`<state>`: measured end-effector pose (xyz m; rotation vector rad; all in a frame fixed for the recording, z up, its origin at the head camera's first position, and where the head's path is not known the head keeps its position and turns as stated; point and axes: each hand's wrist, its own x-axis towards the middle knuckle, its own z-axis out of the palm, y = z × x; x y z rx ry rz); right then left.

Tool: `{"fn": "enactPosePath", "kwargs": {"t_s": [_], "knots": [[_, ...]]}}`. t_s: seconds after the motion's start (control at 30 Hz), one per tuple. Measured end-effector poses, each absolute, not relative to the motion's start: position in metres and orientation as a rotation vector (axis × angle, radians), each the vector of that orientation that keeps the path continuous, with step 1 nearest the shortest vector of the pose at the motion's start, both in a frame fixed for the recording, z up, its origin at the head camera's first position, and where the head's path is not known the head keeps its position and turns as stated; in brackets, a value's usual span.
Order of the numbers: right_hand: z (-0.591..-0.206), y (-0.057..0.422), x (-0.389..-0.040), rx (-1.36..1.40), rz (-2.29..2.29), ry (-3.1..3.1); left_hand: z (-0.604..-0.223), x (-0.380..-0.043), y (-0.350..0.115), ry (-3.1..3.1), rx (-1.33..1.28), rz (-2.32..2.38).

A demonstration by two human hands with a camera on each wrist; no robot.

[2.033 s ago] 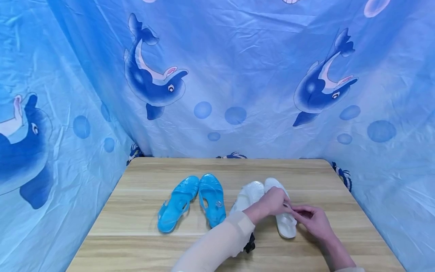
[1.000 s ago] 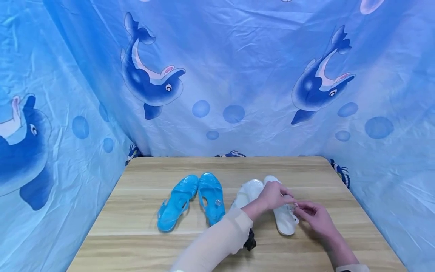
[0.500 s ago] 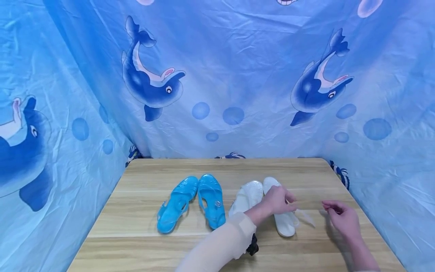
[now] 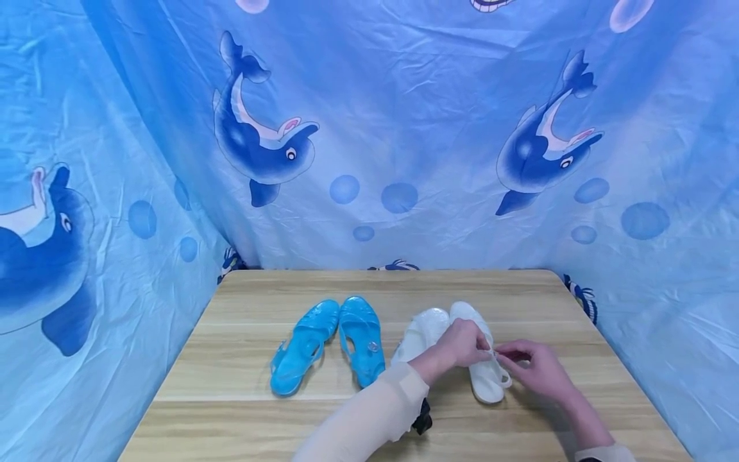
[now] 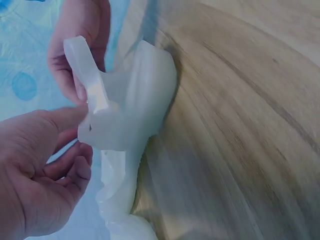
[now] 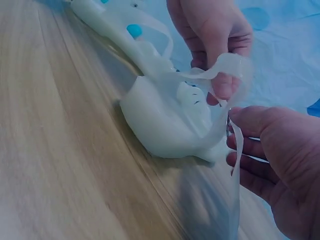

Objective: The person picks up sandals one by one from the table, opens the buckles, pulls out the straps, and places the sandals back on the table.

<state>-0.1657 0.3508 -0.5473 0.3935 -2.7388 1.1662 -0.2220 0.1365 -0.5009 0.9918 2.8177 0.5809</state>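
Two white jelly sandals stand on the right half of the table, and my hands work at the outer side of the right-hand white sandal (image 4: 487, 385). My left hand (image 4: 462, 343) pinches its side near the strap; in the left wrist view the left thumb presses on the pale plastic. Opposite it, my right hand (image 4: 537, 369) pinches the clear ankle strap (image 6: 236, 165) by a small metal buckle (image 6: 228, 122). The fingertips of both hands nearly meet there. The other white sandal (image 4: 418, 337) is partly behind my left forearm.
A pair of blue sandals (image 4: 360, 346) stands to the left, partly behind my left sleeve (image 4: 369, 417). They rest on a wood-grain table (image 4: 231, 423). Blue dolphin-print cloth (image 4: 369, 128) hangs at the back and sides. A black wrist device (image 4: 423, 417) shows below my left forearm.
Half a second ago my right hand was away to the right, with the strap end loose. It has come back left to the sandal and grips the strap; my left hand stays at the sandal.
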Motion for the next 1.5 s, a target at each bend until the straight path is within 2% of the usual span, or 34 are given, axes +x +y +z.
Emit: {"fn": "enactPosePath", "kwargs": {"t_s": [0.23, 0.4, 0.77, 1.0, 1.5], "knots": [[-0.548, 0.346, -0.169, 0.452, 1.230, -2.725, -0.502, -0.222, 0.137, 2.838, 0.991, 0.553], [-0.546, 0.343, -0.172, 0.382, 1.269, -2.772, -0.501, -0.222, 0.136, 2.829, 1.009, 0.551], [-0.546, 0.341, -0.175, 0.395, 1.330, -2.736, -0.500, -0.224, 0.123, 2.707, 0.951, 0.817], [-0.546, 0.343, -0.175, 0.424, 1.362, -2.707, -0.501, -0.224, 0.128, 2.738, 1.056, 0.737], [-0.547, 0.347, -0.174, 0.407, 1.384, -2.728, -0.502, -0.224, 0.128, 2.742, 1.004, 0.753]]}}
